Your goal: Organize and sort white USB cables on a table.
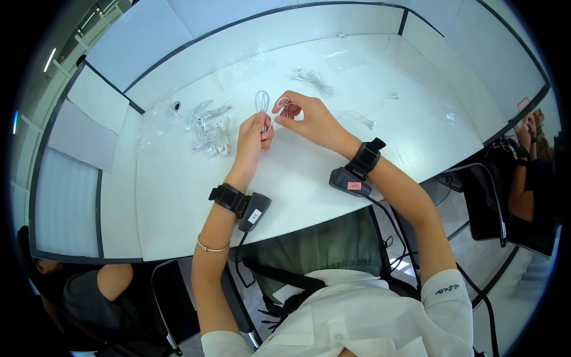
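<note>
A looped white cable (262,102) stands up out of my left hand (257,132), whose fingers are wrapped round the lower part of the coil. To its right, my right hand (301,116) is curled, thumb and fingers round a thin white strand (284,105) that forms a small loop. Both hands are close together above the white table (297,160). Left of them lies a pile of bagged white cables (211,131). Beyond my right hand rests another bundled white cable (313,78).
Loose earphone-like cable (372,124) lies to the right. Clear plastic bags (157,128) lie at the left, near a small dark round object (176,106). Low partitions (285,27) enclose the table. People sit beyond both sides. Black cables hang from my wrist devices.
</note>
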A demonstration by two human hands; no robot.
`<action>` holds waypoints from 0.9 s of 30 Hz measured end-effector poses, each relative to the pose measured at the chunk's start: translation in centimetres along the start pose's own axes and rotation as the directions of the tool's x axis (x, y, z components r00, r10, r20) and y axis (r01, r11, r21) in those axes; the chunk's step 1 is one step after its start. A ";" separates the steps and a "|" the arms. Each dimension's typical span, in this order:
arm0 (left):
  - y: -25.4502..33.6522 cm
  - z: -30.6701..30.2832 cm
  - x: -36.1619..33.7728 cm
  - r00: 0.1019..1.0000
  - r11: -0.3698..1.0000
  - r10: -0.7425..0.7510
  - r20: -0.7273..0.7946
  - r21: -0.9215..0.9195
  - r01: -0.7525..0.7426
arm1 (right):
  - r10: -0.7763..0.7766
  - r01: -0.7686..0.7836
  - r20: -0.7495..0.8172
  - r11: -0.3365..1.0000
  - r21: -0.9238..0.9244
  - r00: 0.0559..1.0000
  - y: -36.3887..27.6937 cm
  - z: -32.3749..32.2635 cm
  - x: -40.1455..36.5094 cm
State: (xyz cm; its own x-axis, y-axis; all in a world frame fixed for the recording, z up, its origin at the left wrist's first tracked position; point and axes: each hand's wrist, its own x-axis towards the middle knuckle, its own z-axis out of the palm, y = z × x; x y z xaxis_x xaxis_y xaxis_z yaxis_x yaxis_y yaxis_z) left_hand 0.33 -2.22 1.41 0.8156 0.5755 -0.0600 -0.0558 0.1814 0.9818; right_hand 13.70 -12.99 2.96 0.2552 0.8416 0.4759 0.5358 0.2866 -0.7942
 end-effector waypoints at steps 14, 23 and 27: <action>0.7 0.8 -0.6 0.993 0.994 0.031 0.117 0.097 -0.042 | 0.016 -0.011 -0.045 0.994 0.113 0.999 0.2 -0.1 0.2; 0.6 1.0 -0.6 0.991 0.998 -0.025 0.131 0.054 0.018 | 0.006 -0.002 -0.033 0.992 0.127 0.999 0.7 -0.7 0.2; 0.9 0.6 -0.6 0.990 0.999 -0.027 0.137 0.049 0.021 | 0.118 -0.112 -0.076 0.991 0.074 0.990 0.8 -1.8 0.4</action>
State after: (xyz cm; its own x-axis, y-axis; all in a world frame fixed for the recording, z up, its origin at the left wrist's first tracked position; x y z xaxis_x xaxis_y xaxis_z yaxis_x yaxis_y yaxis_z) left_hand 0.21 -2.89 2.47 0.8879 0.4558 -0.0615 -0.0107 0.1541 0.9880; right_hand 15.67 -13.29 3.20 0.3773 0.8321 0.4066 0.4430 0.2234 -0.8682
